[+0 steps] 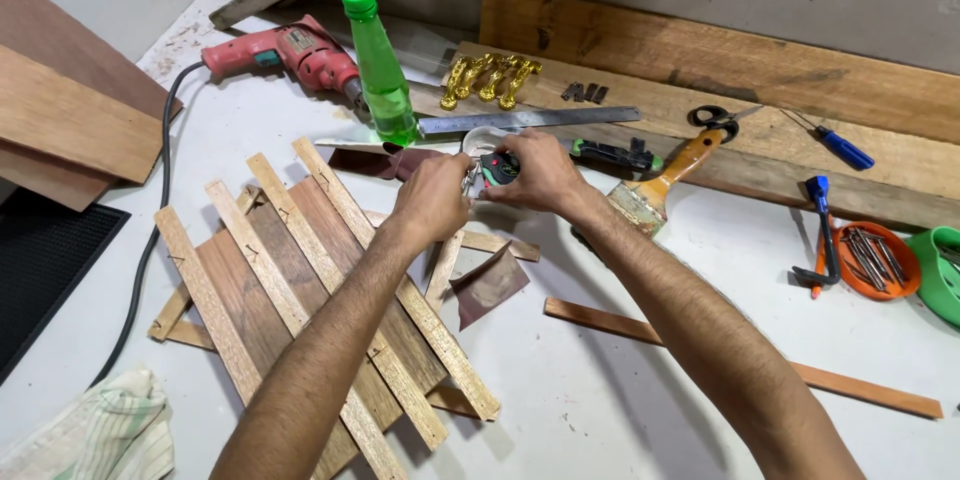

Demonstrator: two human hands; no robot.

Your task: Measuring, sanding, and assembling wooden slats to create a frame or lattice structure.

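Both my hands meet over the middle of the white bench. My right hand grips a small tape measure with a black, red and green case. My left hand pinches at the tape's metal end, right beside the case. Just under and left of them lies a slatted wooden panel, pale strips nailed across darker boards. A brown piece of sandpaper lies below my hands next to the panel.
Behind my hands stand a green plastic bottle, a red power drill, a steel ruler, gold handles and a paintbrush. At right lie a thin wood strip, screwdrivers, an orange dish of nails. Planks line the back.
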